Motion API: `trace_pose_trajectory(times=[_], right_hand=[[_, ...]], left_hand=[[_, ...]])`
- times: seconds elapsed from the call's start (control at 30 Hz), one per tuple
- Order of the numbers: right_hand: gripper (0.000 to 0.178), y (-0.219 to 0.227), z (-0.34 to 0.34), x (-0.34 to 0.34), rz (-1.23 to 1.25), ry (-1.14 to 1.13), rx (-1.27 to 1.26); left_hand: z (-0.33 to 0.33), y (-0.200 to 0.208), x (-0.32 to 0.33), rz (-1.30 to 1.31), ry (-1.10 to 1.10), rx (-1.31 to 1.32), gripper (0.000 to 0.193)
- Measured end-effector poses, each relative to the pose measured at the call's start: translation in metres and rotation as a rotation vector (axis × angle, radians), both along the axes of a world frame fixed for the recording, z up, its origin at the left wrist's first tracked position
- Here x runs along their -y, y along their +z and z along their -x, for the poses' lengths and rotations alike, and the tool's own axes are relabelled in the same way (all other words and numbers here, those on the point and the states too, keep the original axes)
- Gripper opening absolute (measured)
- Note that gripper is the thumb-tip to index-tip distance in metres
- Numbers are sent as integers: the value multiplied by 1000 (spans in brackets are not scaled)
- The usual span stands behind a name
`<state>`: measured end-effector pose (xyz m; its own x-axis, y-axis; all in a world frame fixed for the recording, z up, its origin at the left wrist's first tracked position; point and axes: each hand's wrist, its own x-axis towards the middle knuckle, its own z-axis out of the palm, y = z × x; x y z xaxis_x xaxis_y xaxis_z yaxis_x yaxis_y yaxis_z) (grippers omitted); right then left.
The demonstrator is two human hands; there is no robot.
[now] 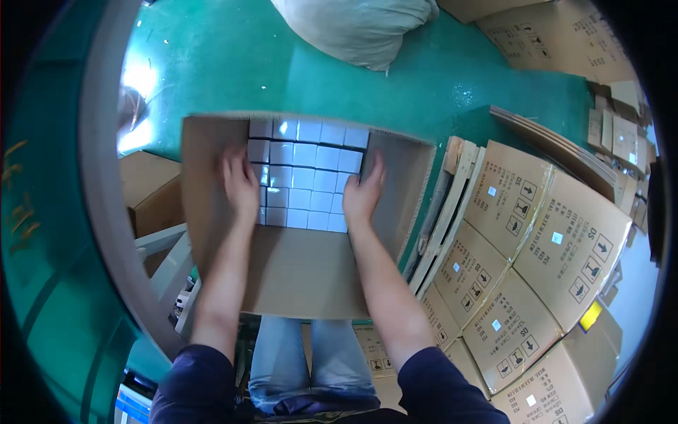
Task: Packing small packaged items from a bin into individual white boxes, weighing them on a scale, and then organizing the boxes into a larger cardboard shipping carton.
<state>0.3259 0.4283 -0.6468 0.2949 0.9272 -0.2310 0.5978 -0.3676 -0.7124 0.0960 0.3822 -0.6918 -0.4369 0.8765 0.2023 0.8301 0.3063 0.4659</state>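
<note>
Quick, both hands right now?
Left hand: open, inside the carton, at the left edge of the white boxes; contact unclear.
Right hand: open, thumb apart from fingers, at their right edge; contact unclear.

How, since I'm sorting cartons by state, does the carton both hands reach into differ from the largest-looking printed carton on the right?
The open carton gapes toward the camera, while the printed carton looks closed. The open carton shows small white boxes in rows; the printed carton's contents are hidden. The open carton shows plain inner walls, whereas the printed carton shows dark symbols and a pale label. Both are brown cardboard.
</note>
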Motion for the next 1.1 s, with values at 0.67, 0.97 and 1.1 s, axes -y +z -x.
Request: trace_pose_trajectory(times=[0.67, 0.97, 1.1], right_hand=[[43, 494, -140, 191, 1023, 1365, -307], [34, 488, -30, 233, 475, 1783, 126], [29, 500, -2, 267, 440, 1856, 147]], left_hand=[[-49, 454, 296, 710, -84, 822, 30], [-61, 482, 323, 208, -115, 900, 26], [-44, 493, 352, 229, -170, 972, 26]])
